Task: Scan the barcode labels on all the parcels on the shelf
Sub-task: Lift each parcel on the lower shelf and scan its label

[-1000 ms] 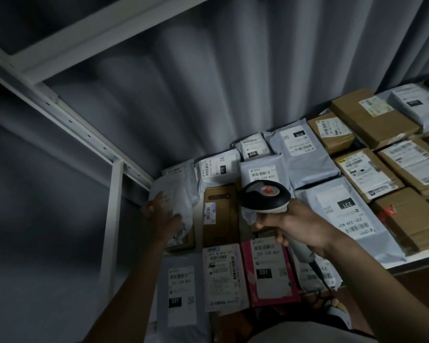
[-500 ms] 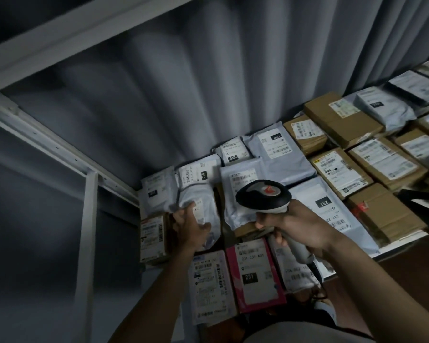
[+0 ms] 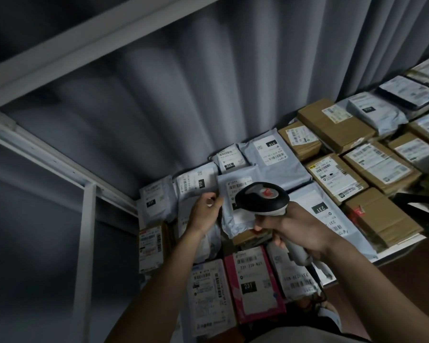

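My right hand [image 3: 297, 229] grips the scanner [image 3: 261, 198], centre frame. My left hand [image 3: 204, 214] pinches the edge of a grey mailer [image 3: 235, 194]. Parcels [image 3: 332, 174] cover the shelf [image 3: 394, 253], centre to upper right.

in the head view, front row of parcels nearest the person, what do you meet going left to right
white-labelled flat parcel → pink parcel marked 231 → grey bag partly hidden under the right hand holding the scanner

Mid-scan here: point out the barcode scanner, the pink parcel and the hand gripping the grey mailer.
barcode scanner [image 3: 261, 197]: head view, on top of its dark head.
pink parcel [image 3: 254, 284]: head view, on its white label.
left hand [image 3: 204, 212]: head view, on the back of the hand, at the grey mailer's left edge.
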